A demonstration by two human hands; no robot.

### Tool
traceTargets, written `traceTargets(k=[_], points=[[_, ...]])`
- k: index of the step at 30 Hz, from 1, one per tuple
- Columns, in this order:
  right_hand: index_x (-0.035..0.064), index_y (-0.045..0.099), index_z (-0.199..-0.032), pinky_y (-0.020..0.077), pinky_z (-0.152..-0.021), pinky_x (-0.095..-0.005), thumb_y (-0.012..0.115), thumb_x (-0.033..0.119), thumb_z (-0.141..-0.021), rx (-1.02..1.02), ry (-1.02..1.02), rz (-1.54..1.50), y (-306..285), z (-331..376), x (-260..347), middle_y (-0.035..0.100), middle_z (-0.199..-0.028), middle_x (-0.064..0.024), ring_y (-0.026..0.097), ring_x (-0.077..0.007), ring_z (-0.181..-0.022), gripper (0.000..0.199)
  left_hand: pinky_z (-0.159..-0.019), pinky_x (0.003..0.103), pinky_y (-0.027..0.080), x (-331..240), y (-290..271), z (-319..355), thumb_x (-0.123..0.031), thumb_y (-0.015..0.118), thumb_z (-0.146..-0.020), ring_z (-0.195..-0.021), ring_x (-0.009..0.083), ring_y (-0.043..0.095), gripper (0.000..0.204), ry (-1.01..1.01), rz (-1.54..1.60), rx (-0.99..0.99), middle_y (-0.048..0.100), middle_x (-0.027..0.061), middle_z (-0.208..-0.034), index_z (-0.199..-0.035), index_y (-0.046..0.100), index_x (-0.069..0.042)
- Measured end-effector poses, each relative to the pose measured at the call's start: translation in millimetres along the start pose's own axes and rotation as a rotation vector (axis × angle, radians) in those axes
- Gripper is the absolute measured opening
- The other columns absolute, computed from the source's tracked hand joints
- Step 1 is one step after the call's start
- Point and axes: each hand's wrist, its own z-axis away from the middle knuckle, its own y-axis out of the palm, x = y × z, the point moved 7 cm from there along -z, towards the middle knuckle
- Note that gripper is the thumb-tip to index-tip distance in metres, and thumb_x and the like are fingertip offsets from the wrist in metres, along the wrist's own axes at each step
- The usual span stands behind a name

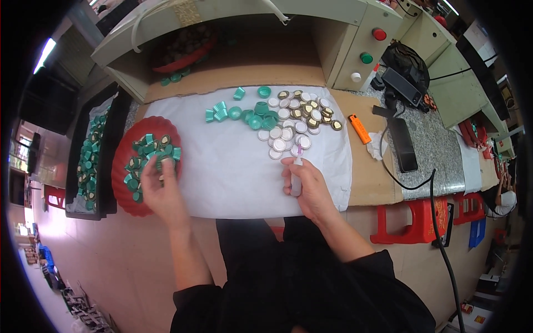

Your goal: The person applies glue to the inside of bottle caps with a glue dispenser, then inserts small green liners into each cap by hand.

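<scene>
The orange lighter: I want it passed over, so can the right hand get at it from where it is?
Probably yes. The lighter lies in the open, nothing over it, but the right hand already holds a small tube.

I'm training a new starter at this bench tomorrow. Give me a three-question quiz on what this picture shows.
1. True or false: the left hand is over the red tray of green caps.
2. What does the right hand hold?
A. an orange lighter
B. a small squeeze bottle with a pink tip
C. a green cap
3. Fill in: the round white and gold discs lie on a ______ sheet.

Key:
1. True. The fingers reach in among the caps.
2. B. The small squeeze bottle points toward the discs; the orange lighter lies apart on the cardboard.
3. White.
</scene>
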Motion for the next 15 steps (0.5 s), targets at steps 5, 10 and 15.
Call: traceTargets(k=[5,10,15], points=[[0.0000,0.050,-0.101,0.0385,-0.057,-0.0247,0.048,0.013,-0.081,0.001,0.042,-0.023,-1.6,-3.8,-6.8,0.050,-0.076,-0.0038,0.046,-0.0107,-0.064,0.024,-0.083,0.034,0.037,3.2,-12.6,-26.8,-0.006,0.057,-0.073,-0.097,0.0270,0.046,0.023,0.541,-1.074,0.060,0.053,0.0135,-0.104,-0.095,0.058,-0.001],[0.0007,0.050,-0.105,0.0412,-0.063,-0.0234,0.053,0.015,-0.081,0.061,0.031,0.060,-0.9,-2.1,-5.1,0.053,-0.079,-0.0034,0.050,-0.0104,-0.070,0.028,-0.083,0.035,0.039,50.0,87.3,-26.0,-0.006,0.053,-0.076,-0.096,0.0299,0.049,0.034,0.107,-0.590,0.424,0.054,0.0161,-0.102,-0.110,0.049,-0.003],[0.0008,0.050,-0.108,0.0435,-0.057,-0.0251,0.053,0.017,-0.082,0.091,0.063,0.003,6.6,1.6,-5.0,0.053,-0.078,-0.0040,0.052,-0.0115,-0.064,0.030,-0.075,0.034,0.043,84.9,106.1,-49.5,-0.006,0.053,-0.077,-0.085,0.0304,0.054,0.035,0.328,-0.925,0.418,0.052,0.0189,-0.101,-0.110,0.045,-0.002]])
